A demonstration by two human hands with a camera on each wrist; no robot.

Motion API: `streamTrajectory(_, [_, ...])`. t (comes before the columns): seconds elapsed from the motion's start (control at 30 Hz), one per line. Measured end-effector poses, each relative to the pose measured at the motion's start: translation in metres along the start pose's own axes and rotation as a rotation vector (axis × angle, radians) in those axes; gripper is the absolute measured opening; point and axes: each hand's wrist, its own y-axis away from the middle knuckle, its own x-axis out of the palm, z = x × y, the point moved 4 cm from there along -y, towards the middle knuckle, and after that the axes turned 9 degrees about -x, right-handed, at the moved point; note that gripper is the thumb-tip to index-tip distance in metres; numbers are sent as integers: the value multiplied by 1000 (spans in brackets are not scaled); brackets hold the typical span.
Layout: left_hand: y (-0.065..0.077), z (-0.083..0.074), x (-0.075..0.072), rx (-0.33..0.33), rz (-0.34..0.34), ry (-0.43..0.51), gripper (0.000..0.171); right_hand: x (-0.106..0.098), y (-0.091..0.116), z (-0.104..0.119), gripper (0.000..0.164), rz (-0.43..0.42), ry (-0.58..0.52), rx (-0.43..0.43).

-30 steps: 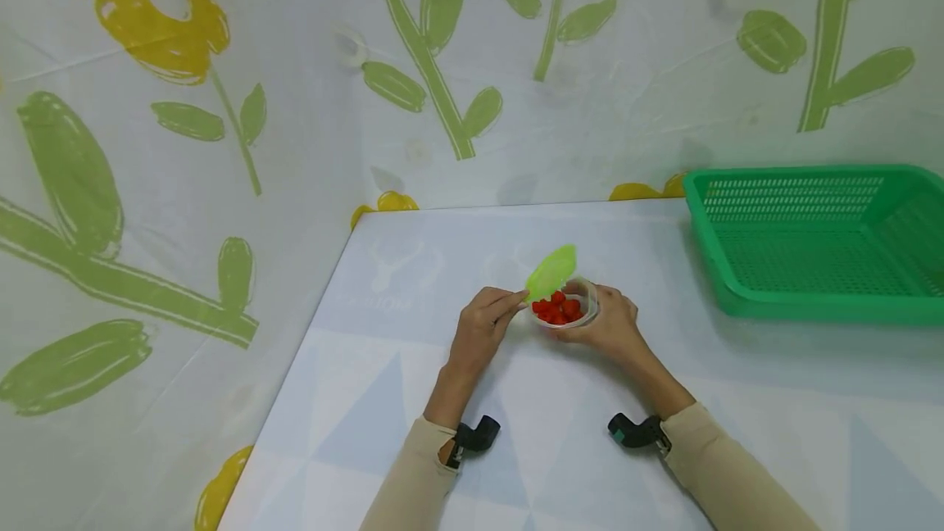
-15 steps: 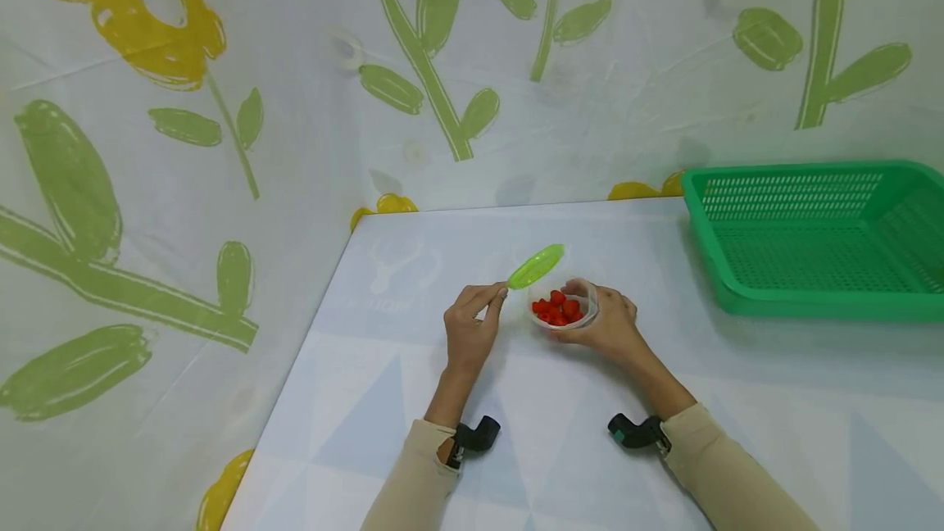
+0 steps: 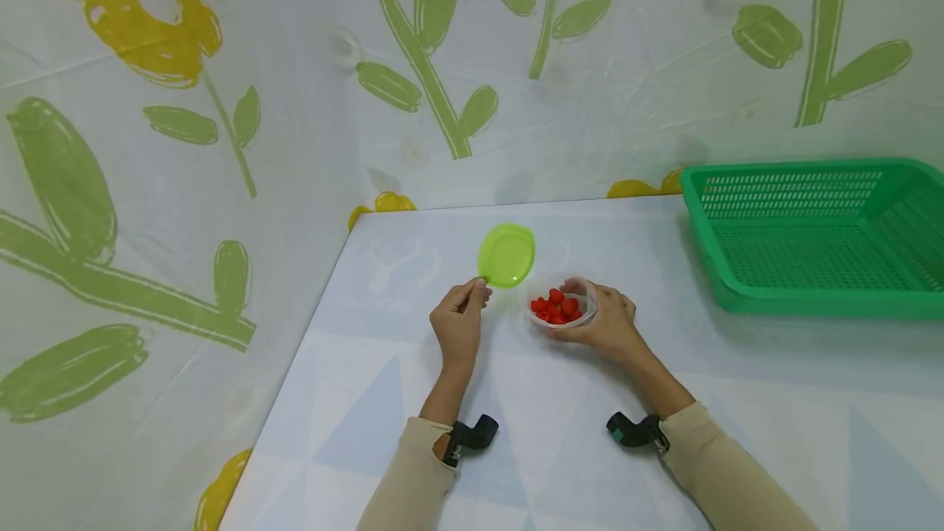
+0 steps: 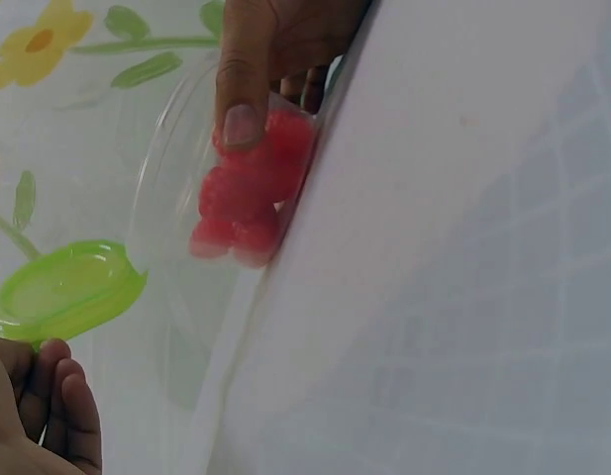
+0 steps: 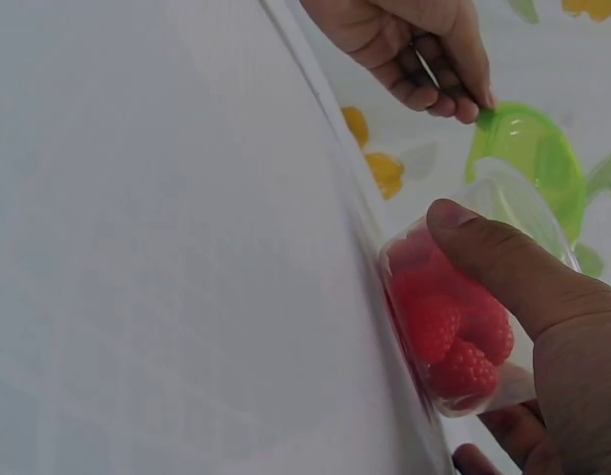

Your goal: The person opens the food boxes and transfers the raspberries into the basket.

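A small clear plastic tub (image 5: 513, 391) stands on the table with several red raspberries (image 3: 558, 308) inside. My right hand (image 3: 606, 319) grips the tub from its right side, thumb along the near wall and fingers round the far side. Left of the tub, my left hand (image 3: 459, 319) pinches a round, bright green lid (image 3: 506, 256) by its edge between thumb and fingers. The lid is raised off the table, apart from the tub. In the left wrist view the raspberries (image 4: 241, 203) show through the tub's wall below the right thumb.
A green perforated basket (image 3: 826, 306) sits at the back right of the table. The white table (image 3: 560, 449) has a pale blue triangle pattern. Behind it and to the left hang white curtains (image 3: 310, 105) printed with flowers and leaves.
My left hand has drawn the green lid leftward, away from the tub, and turned it so its round face shows. My right hand and the tub have stayed in place.
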Motion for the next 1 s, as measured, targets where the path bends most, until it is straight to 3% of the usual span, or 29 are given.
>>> streamTrajectory(0.17, [0,2,-3,-139,-14,40,15,0,0,-1,79,-3,-8,-4])
streamTrajectory(0.3, [0,6,-5,-212,-22,41,18,0,1,0,80,-6,-16,5])
streamTrajectory(0.57, [0,7,-6,-273,-36,16,18,0,1,1,83,17,-13,22])
streamTrajectory(0.83, [-4,42,-4,-340,-56,-15,21,-1,2,1,83,14,-17,27])
streamTrajectory(1.0, [-4,49,-6,-356,-71,-32,22,0,1,0,83,19,-12,32])
